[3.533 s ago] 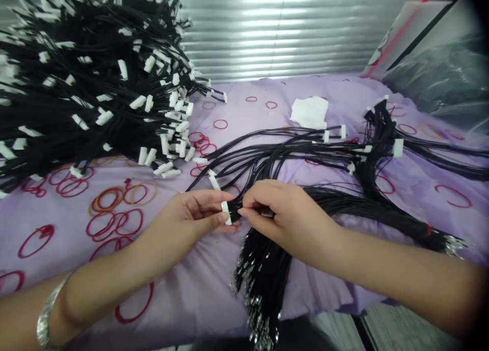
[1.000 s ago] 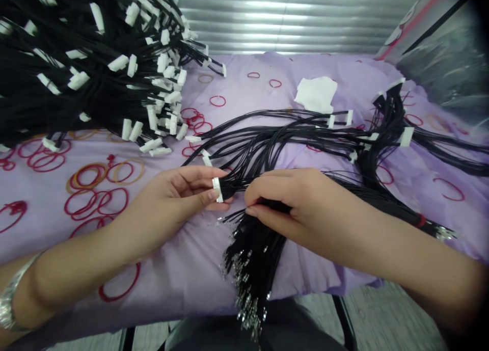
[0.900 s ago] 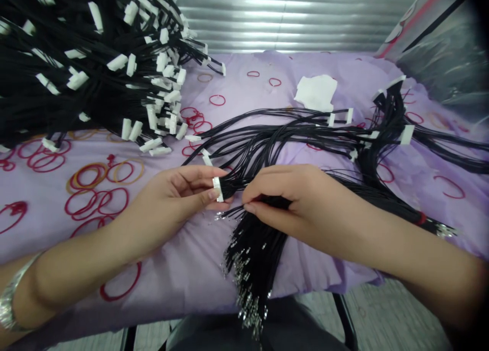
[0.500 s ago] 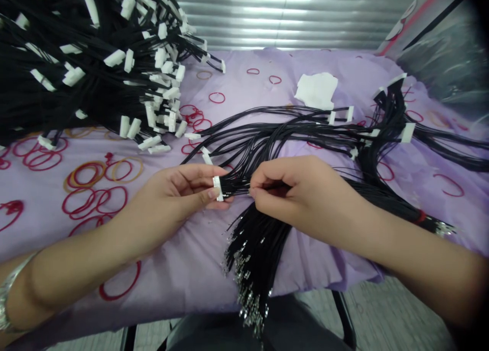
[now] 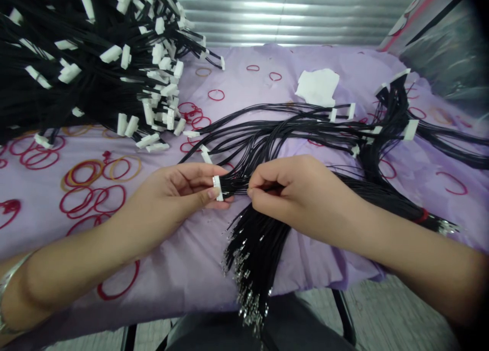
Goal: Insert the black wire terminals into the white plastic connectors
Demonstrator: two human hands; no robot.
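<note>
Between the thumb and fingers of my left hand (image 5: pixel 187 188) is a small white connector housing (image 5: pixel 217 188), with black wires running out of its right side. Just to the right, my right hand (image 5: pixel 294 188) pinches a thin black wire (image 5: pixel 240 192) close to the connector; the fingertips hide most of that wire. Below my right hand, a loose bundle of black wires (image 5: pixel 260 244) hangs toward the table's front edge, its ends tipped with shiny metal terminals (image 5: pixel 250 295). More black wires with white connectors (image 5: pixel 206 155) lie behind both hands.
A big heap of black cables with white connectors (image 5: pixel 110 53) fills the back left. Red and tan rubber bands (image 5: pixel 91 200) are scattered over the purple cloth (image 5: pixel 183 269). A torn white piece (image 5: pixel 317 87) lies at the back. On the right, a red band (image 5: pixel 422 216) ties another wire bundle.
My right hand has shifted very slightly left toward the connector. My left hand keeps its hold on the connector, and the view has tilted a little.
</note>
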